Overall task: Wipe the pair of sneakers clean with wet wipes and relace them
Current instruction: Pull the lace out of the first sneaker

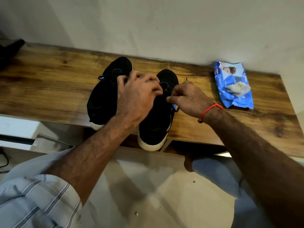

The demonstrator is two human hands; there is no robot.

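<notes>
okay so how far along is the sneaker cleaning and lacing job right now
Wiping looks finished or paused: a crumpled wipe lies on the wet wipes pack, and neither hand holds one. Lacing is in hand: the right hand pinches a black lace of the right sneaker, with the left hand at its eyelets. How far the left sneaker is laced, I can't tell.
</notes>
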